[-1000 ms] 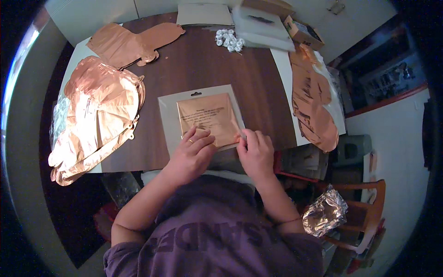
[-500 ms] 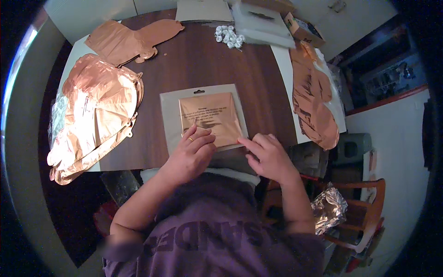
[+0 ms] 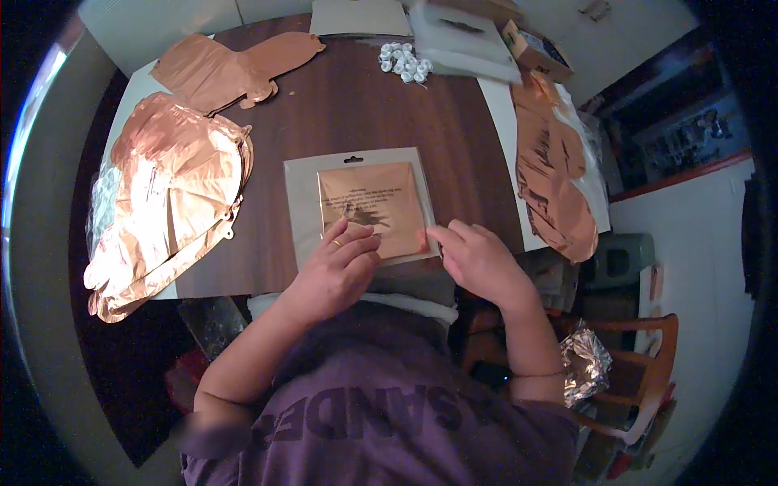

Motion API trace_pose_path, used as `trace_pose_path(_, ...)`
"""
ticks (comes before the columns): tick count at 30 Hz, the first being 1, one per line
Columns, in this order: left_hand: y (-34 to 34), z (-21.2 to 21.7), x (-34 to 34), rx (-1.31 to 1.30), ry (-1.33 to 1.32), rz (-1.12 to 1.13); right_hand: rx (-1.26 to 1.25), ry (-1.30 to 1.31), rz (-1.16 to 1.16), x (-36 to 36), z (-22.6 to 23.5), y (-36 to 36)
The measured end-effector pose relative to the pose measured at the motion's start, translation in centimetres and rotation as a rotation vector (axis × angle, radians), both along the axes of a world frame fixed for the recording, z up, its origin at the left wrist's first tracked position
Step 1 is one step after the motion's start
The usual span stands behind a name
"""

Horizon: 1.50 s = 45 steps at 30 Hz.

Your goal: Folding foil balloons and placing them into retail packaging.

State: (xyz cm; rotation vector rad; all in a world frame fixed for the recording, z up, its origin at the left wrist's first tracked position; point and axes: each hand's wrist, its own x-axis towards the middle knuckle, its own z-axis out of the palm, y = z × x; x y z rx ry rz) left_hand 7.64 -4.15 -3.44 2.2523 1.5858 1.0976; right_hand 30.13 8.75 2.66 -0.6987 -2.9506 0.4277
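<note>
A flat clear plastic packet (image 3: 304,186) with a hang hole at its top lies on the dark wooden table in front of me. Inside shows a folded copper-coloured foil sheet (image 3: 401,190) under a block of small dark print. My left hand (image 3: 344,263), with a ring on one finger, lies over the packet's lower left part. Its fingers are curled together, and whatever is under them is hidden. At the packet's right edge, near the lower corner, my right hand (image 3: 478,263) is closed, with index finger and thumb at the rim.
Flat copper foil balloons lie at the left (image 3: 174,186), far left (image 3: 235,69) and right (image 3: 551,170). White ribbon rolls (image 3: 403,62) sit at the back, beside stacked clear bags (image 3: 458,36) and a small box (image 3: 535,50). A wooden chair (image 3: 660,356) stands at right, crumpled foil (image 3: 587,364) on it.
My right hand has shifted slightly up and right, its index finger moving from the packet's lower right corner to its edge and its fingers drawing together. The left hand has stayed almost still.
</note>
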Motion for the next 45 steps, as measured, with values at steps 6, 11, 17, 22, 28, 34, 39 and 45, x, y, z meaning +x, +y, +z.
trace_pose_path(6, 0.1, 0.3, -0.1, -0.003, -0.003, -0.029, -0.064, 0.187, -0.11, 1.0, -0.8, -0.2)
trace_pose_path(11, 0.9, 0.5, -0.3, 0.018, -0.021, -0.046, 0.02, 0.306, -0.118, 1.4, -2.0, -1.0)
trace_pose_path(17, 2.0, 0.3, -2.0, -0.01, 0.049, -0.046, -0.034, 0.385, -0.323, 0.2, -3.6, -0.1)
trace_pose_path(22, 1.6, 2.5, -1.5, -0.045, 0.186, -0.057, 0.04, 0.355, -0.184, 1.5, -2.8, -1.8)
trace_pose_path(28, 2.4, 2.8, 0.1, -0.122, 0.151, -0.285, 0.09, 0.299, -0.095, 1.7, -2.0, -2.3)
trace_pose_path(34, 1.9, 2.4, 0.2, -0.18, 0.108, -0.359, 0.027, 0.23, -0.057, 1.9, -1.3, -2.6)
trace_pose_path(39, 1.8, 2.4, 0.3, -0.192, 0.077, -0.344, 0.113, 0.231, 0.002, 1.9, -2.6, -2.2)
trace_pose_path(45, 1.7, 1.8, 0.3, -0.201, 0.064, -0.332, -0.042, 0.223, 0.055, 2.4, -1.7, -3.4)
